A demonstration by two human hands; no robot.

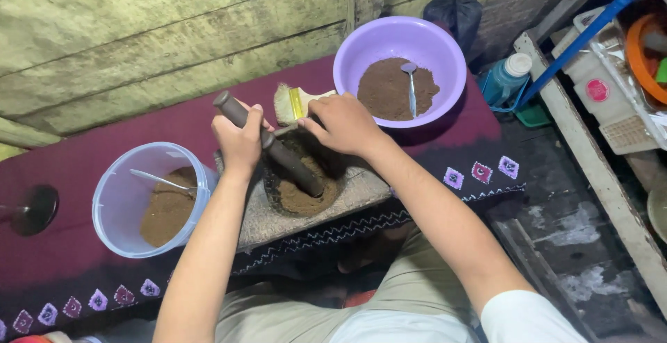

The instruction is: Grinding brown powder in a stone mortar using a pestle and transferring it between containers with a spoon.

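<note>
Counting what lies on the maroon patterned cloth (139,117): one stone mortar slab (306,207), one dark pestle (278,150), one brush with pale bristles and a yellow band (293,103), two bowls, two metal spoons. Holding brown powder, all three vessels: purple basin (399,41) at upper right with one spoon (411,86) lying in its heap, clear plastic tub (149,197) at left with the other spoon (163,182) leaning on its rim, and the hollow of the mortar between them. Seen off the cloth: one blue-capped bottle (506,76) and one blue pole (590,27) at right, one dark round disc (33,210) at far left.

Left hand (240,138): forearm reaching straight up from the lower edge, wrist level, fingers wrapped tight around the upper part of the pestle, thumb side toward the far wall. Pestle tilted, its top end up and left, its lower end pressed into the powder in the mortar's hollow. Right hand (344,124): arm coming in from lower right, elbow bent, palm down, fingers curled and resting on the far rim of the mortar just beside the brush handle; cannot tell whether anything is pinched under those fingers.
</note>
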